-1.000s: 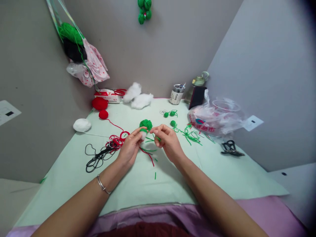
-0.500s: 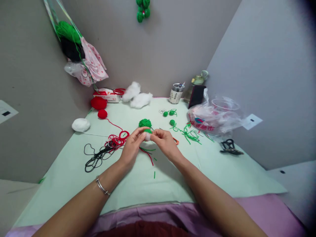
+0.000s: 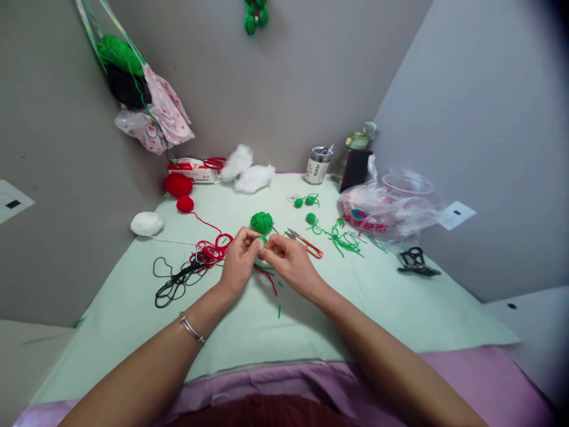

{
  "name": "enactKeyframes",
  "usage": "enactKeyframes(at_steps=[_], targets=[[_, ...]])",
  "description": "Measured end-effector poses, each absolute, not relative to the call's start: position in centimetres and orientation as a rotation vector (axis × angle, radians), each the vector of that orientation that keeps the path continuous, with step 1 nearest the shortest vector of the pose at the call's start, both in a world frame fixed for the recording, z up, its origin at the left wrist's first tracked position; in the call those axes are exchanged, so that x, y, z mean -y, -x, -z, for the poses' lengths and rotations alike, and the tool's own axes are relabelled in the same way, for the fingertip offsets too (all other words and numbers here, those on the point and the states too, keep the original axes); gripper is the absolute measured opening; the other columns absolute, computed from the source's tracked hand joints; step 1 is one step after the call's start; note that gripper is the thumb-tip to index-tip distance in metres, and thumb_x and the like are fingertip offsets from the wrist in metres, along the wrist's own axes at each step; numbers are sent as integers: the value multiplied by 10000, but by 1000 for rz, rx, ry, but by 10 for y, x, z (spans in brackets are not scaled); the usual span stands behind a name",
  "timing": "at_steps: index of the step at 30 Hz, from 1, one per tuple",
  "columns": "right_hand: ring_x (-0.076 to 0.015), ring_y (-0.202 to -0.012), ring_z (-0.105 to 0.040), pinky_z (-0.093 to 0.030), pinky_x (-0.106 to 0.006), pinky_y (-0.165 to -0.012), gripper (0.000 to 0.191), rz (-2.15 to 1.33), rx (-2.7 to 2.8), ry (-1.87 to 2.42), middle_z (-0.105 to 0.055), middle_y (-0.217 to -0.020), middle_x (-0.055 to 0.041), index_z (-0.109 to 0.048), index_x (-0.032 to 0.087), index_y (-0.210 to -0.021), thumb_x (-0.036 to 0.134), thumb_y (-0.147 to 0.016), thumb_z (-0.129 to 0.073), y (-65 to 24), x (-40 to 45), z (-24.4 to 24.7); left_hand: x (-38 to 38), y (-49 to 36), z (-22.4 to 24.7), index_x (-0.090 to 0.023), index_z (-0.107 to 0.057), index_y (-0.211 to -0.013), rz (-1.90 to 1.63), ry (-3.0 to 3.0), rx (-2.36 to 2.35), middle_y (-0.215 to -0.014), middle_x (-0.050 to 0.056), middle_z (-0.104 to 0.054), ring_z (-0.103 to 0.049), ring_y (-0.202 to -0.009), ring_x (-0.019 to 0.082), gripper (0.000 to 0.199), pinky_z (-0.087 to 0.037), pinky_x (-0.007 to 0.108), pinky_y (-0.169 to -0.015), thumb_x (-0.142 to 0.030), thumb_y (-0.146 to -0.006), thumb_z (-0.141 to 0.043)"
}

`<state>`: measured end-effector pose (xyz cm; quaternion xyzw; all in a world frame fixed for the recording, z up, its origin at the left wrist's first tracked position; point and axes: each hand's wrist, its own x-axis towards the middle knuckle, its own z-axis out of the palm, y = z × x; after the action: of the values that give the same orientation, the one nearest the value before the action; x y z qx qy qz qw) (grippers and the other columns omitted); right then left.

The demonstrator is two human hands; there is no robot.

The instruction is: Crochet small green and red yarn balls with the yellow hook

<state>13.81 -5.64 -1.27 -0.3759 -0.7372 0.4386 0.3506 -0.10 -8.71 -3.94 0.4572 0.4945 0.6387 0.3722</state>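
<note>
My left hand (image 3: 237, 261) is closed around a small green crocheted piece (image 3: 262, 238), of which only a sliver shows between the fingers. White stuffing (image 3: 261, 243) sits at its opening. The pinched fingers of my right hand (image 3: 291, 261) press against that stuffing from the right; the exact grip is partly hidden. Just beyond both hands lies a green yarn ball (image 3: 261, 222). Orange-handled thread snips (image 3: 311, 246) rest beside my right hand. Below the hands are short red and green yarn ends (image 3: 269, 276).
Red yarn (image 3: 213, 252) and a black yarn tangle (image 3: 175, 284) lie left, near a white yarn ball (image 3: 146, 224). Fluffy stuffing (image 3: 253, 178) is at the back. Small green balls (image 3: 310, 218), green scraps (image 3: 344, 240), a plastic bag (image 3: 377, 210) and a black clip (image 3: 416, 263) are right.
Both hands have shifted slightly left and nearer, uncovering the snips and more of the green yarn ball. The stuffing between the fingers now shows less. The camera view has tilted a little.
</note>
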Motion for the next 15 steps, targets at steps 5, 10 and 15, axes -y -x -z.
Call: enactKeyframes(at_steps=[5, 10, 15], targets=[[-114, -541, -321, -245, -270, -520, 288, -1148, 1831, 1021, -404, -563, 64, -486, 225, -642, 406, -831, -606, -138, 50, 16, 95, -4, 31, -223, -692, -978, -1635, -1203, -1239, -866, -4, -681, -626, -836, 184, 122, -491, 282, -773, -282, -872, -695], [-118, -553, -330, -247, -277, -546, 284, -1057, 1820, 1055, -421, -565, 60, -474, 227, -634, 358, -845, -614, -145, 47, 13, 95, -4, 31, -210, -696, -999, -1538, -1147, -1121, -894, 15, -720, -677, -813, 189, 246, -561, 323, -795, -402, -855, -748], [-132, -581, -405, -278, -281, -581, 207, -1073, 1955, 957, -519, -613, 48, -535, 224, -716, 312, -898, -578, -151, 49, 6, 90, 0, 38, -194, -625, -936, -1506, -1065, -1073, -841, 4, -718, -694, -749, 160, 282, -595, 326, -773, -386, -810, -789]])
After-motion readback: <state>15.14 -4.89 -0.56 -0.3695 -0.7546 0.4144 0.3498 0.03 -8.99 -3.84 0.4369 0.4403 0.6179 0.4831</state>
